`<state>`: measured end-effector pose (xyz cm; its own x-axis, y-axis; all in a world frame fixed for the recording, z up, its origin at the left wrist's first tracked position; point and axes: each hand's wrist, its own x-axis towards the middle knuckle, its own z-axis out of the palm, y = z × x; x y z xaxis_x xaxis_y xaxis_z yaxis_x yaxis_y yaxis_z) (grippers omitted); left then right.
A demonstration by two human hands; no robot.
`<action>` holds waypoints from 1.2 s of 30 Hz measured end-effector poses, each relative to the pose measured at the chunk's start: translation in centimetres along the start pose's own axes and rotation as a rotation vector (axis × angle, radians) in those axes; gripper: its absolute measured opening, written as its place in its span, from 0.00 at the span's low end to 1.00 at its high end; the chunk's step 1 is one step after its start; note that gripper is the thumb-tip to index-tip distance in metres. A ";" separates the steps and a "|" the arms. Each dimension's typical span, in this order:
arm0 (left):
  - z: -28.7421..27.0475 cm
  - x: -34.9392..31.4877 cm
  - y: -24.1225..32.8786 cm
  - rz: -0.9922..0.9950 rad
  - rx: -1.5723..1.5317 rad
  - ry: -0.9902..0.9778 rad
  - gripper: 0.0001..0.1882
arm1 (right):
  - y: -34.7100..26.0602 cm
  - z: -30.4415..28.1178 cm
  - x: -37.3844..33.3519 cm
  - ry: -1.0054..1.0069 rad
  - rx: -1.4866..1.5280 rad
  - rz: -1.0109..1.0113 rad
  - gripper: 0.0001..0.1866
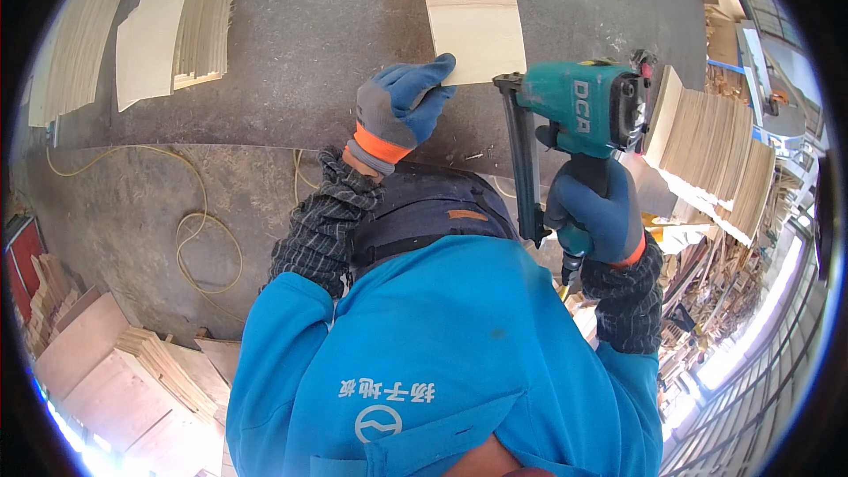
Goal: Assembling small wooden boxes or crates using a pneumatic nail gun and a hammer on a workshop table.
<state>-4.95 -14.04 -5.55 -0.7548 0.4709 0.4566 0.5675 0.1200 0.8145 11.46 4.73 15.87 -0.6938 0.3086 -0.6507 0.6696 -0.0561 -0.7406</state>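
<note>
My right hand (601,212), in a blue and grey glove, is wrapped round the handle of a green nail gun (570,102). The gun's nose sits beside the near right corner of a pale wooden board (475,22), and its long dark magazine points back toward me. At the board's near left corner is my left hand (393,110), gloved the same way with an orange cuff. Its fingertips close on that corner, one finger over the top and another at the near edge. The board lies flat on the dark table (327,26), running away from me.
Two stacks of thin boards (172,31) stand at the table's far left. Another board stack (715,146) is at the right, near scrap wood (707,291). A yellow hose (208,212) coils on the floor at left. Stacked panels (115,371) lie at lower left.
</note>
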 end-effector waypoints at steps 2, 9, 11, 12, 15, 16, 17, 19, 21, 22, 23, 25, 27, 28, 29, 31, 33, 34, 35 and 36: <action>-0.1 0.0 0.0 -0.004 -0.003 0.000 0.19 | 0.7 -0.1 0.5 -0.007 -0.124 0.003 0.23; -0.3 -0.1 0.0 -0.028 -0.017 -0.014 0.17 | -0.4 2.1 1.3 -0.068 0.003 -0.023 0.24; -0.4 -0.2 0.0 -0.024 -0.024 -0.011 0.17 | 0.1 1.7 1.8 -0.073 -0.143 0.041 0.26; -0.5 -0.3 0.0 -0.036 -0.033 -0.021 0.18 | 0.2 1.7 2.0 -0.075 -0.146 0.041 0.26; -0.5 -0.1 0.2 -0.029 -0.049 -0.006 0.18 | 0.5 1.9 2.4 -0.070 -0.207 0.030 0.28; -0.5 -0.1 0.2 -0.007 -0.056 0.016 0.18 | 0.6 2.1 2.5 -0.071 -0.199 0.019 0.28; -0.5 -0.1 0.1 -0.009 -0.057 0.016 0.18 | 0.6 2.2 2.6 -0.072 -0.191 0.008 0.28; -0.4 -0.1 -0.2 0.035 -0.061 0.033 0.19 | 0.2 2.6 2.6 -0.079 -0.179 0.024 0.28; -0.4 -0.1 -0.2 0.024 -0.061 0.025 0.19 | -0.2 2.9 2.6 -0.083 -0.168 0.041 0.28; -0.5 -0.1 -0.2 0.016 -0.062 0.015 0.19 | -0.4 3.2 2.6 -0.091 -0.160 0.030 0.31; -0.5 -0.2 -0.3 0.014 -0.063 0.016 0.19 | -0.5 3.4 2.6 -0.100 -0.152 0.019 0.34; -0.4 -0.4 -0.4 -0.025 -0.057 -0.018 0.21 | -1.1 3.7 2.4 -0.092 -0.157 0.030 0.34; -0.5 -0.4 -0.2 -0.034 -0.049 -0.028 0.21 | -1.2 3.8 2.4 -0.084 -0.162 0.040 0.33; -0.6 -0.3 -0.2 -0.042 -0.040 -0.038 0.21 | -0.9 3.7 2.4 -0.082 -0.167 0.037 0.33; -0.5 -0.3 -0.2 -0.042 -0.041 -0.038 0.21 | -0.8 3.7 2.4 -0.080 -0.172 0.035 0.33; -0.4 -0.3 -0.4 0.005 -0.052 0.016 0.19 | -1.1 3.5 2.2 -0.092 -0.120 0.039 0.30; -0.4 -0.2 -0.3 0.004 -0.047 0.016 0.18 | -1.0 3.1 2.0 -0.103 -0.067 0.043 0.26; -0.4 -0.1 -0.2 0.003 -0.043 0.015 0.18 | -0.6 2.8 1.9 -0.087 -0.070 0.014 0.27; -0.3 -0.1 -0.3 0.003 -0.044 0.015 0.18 | -0.4 2.5 1.8 -0.071 -0.073 -0.014 0.27; -0.2 -0.2 -0.4 0.006 -0.049 0.029 0.18 | -0.5 2.1 1.7 -0.075 -0.074 -0.014 0.27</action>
<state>-5.09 -14.35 -5.91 -0.7614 0.4454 0.4710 0.5556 0.0742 0.8281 9.44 3.27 14.77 -0.7191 0.2371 -0.6532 0.6757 0.0192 -0.7369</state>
